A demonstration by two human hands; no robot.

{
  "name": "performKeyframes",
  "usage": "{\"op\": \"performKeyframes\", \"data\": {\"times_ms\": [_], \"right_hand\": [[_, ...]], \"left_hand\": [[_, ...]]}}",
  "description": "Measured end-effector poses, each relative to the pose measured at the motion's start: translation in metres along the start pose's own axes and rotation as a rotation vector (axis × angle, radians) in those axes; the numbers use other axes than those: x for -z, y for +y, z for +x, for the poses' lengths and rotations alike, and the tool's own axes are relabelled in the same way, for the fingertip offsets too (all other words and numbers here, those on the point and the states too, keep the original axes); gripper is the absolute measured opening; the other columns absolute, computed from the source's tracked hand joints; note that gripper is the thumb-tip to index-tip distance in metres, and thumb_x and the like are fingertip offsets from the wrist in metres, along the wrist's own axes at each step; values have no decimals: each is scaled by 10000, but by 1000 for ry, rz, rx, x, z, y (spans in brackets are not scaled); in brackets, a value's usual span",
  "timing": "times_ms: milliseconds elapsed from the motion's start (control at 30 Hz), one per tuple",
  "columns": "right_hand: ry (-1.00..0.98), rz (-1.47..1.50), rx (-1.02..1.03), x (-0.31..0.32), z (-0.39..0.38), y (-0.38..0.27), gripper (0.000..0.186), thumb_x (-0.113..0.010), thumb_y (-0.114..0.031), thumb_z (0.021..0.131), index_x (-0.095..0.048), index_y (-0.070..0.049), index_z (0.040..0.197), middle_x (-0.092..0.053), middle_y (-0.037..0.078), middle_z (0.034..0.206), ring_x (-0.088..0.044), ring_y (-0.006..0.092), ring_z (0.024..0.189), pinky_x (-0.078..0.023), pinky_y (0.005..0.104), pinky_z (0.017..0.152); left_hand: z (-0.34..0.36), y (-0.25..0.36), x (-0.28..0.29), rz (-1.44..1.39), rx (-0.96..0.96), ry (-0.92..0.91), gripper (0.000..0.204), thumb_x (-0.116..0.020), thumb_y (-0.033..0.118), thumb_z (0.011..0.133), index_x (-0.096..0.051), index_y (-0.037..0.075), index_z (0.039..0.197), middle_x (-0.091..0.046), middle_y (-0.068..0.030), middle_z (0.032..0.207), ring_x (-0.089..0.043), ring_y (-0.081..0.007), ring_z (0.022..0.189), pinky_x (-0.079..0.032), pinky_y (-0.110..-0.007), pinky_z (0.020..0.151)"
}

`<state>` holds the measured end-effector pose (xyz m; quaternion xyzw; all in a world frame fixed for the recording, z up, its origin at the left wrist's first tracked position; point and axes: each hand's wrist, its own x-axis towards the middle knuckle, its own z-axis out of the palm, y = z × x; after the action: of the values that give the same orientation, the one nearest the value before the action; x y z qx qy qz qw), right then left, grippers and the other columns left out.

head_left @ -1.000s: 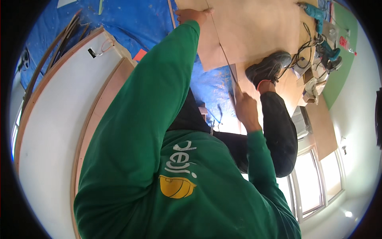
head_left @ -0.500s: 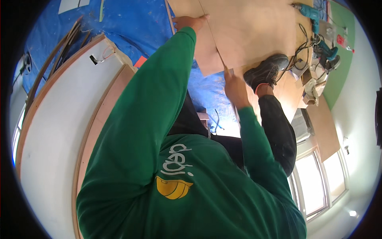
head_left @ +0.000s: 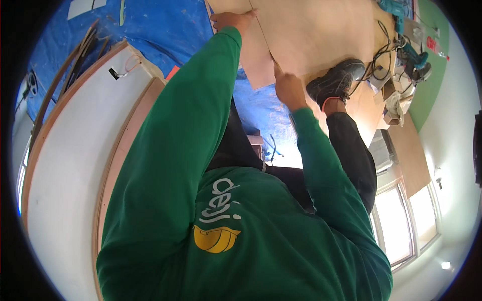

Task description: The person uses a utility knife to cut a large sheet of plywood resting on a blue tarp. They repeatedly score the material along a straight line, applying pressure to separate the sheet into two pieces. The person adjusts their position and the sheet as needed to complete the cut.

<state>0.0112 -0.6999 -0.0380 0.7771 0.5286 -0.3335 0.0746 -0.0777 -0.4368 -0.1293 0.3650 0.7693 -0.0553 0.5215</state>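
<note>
My left hand (head_left: 232,20) is at the top of the view, arm stretched out in a green sleeve (head_left: 186,130), fingers curled over the edge of a pale plywood sheet (head_left: 311,35); I read that as a grasp on the sheet's edge. My right hand (head_left: 287,89) sits lower, just right of centre, fingers closed with a fingertip (head_left: 275,65) against the near edge of the same sheet. Whether it pinches the edge or only presses on it, I cannot tell.

The sheet fills the upper middle of the frame, lying over a blue tarp (head_left: 165,35). A second, darker board edge (head_left: 253,65) shows below it, between the two hands.

Just right of the right hand: a black shoe (head_left: 335,83) resting on the wood, with a dark trouser leg (head_left: 354,150) running down from it. Black cables (head_left: 381,55) loop beyond the shoe. A teal power tool (head_left: 396,12) lies at the upper right near them.

Labels: a yellow helmet-shaped emblem (head_left: 216,238) with white lettering above it on the green sweatshirt chest, lower centre.

Left side: a large white curved panel (head_left: 65,170) with a wood-coloured rim. Lower right: a bright window (head_left: 401,220).
</note>
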Motion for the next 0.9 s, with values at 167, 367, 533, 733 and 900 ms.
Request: {"op": "performKeyframes", "data": {"times_ms": [167,367,533,733,900], "right_hand": [[-211,-2,-12,107,-138,-13,430,-467,-170,1027,-558,-94,1440,-674,240,818,-682,432,662,-549,549,611],[5,28,39,7,-39,7,408,-495,-233,1019,-569,-91,1395,-673,230,787,-675,425,658,-541,546,606],[-67,15,-81,6,21,-4,472,-499,-193,982,-528,-66,1435,-690,222,829,-694,418,729,-552,549,665],[-136,17,15,107,-146,-18,477,-543,-98,946,-560,-54,1421,-664,237,786,-668,413,609,-536,517,556],[-8,88,37,55,-113,1,415,-548,-122,973,-571,-44,1380,-661,247,797,-662,426,620,-527,537,562]], "left_hand": [[-26,18,24,-2,135,58,1355,-973,524,614,-157,-182,1434,-492,-312,1431,-569,-379,1294,-519,-415,1067],[-29,19,8,20,37,69,1343,-976,518,610,-167,-152,1446,-474,-316,1435,-544,-394,1317,-528,-423,1061],[-44,28,14,-9,105,38,1366,-979,514,599,-146,-95,1494,-445,-290,1471,-510,-403,1355,-491,-445,1106],[-26,17,25,-19,160,57,1353,-980,520,593,-160,-80,1486,-451,-276,1469,-529,-400,1334,-497,-456,1103],[-30,26,16,11,146,83,1354,-976,535,589,-164,-71,1488,-457,-275,1459,-533,-394,1332,-498,-446,1100]]}}
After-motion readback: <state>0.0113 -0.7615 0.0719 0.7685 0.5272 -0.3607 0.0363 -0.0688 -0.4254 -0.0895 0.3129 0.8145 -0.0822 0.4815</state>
